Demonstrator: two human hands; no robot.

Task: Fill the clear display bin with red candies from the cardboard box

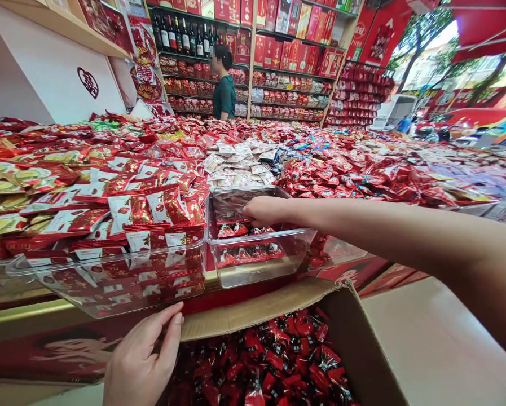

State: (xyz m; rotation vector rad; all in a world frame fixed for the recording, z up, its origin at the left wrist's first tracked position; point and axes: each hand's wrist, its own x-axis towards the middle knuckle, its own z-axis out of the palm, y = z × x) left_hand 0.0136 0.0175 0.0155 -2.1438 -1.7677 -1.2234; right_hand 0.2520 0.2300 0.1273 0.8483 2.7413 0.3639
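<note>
My right hand (269, 210) reaches into a clear plastic bin (261, 274), its fingers curled down over a few red wrapped candies (232, 230) lying in the bottom. What those fingers hold, if anything, is hidden. My left hand (145, 352) is beside the left corner of an open cardboard box (256, 316), thumb and forefinger stretched out with a gap between them. Whether it touches the box edge I cannot tell. Red and black wrapped candies (273, 361) fill the box, which sits below the bin.
Left of the bin, a second clear bin (121, 282) is heaped with red and white packets (126, 211). White packets (240, 160) lie behind, red ones (320, 175) to the right. A person in a green top (224, 93) stands near shelves (250, 67) at the back.
</note>
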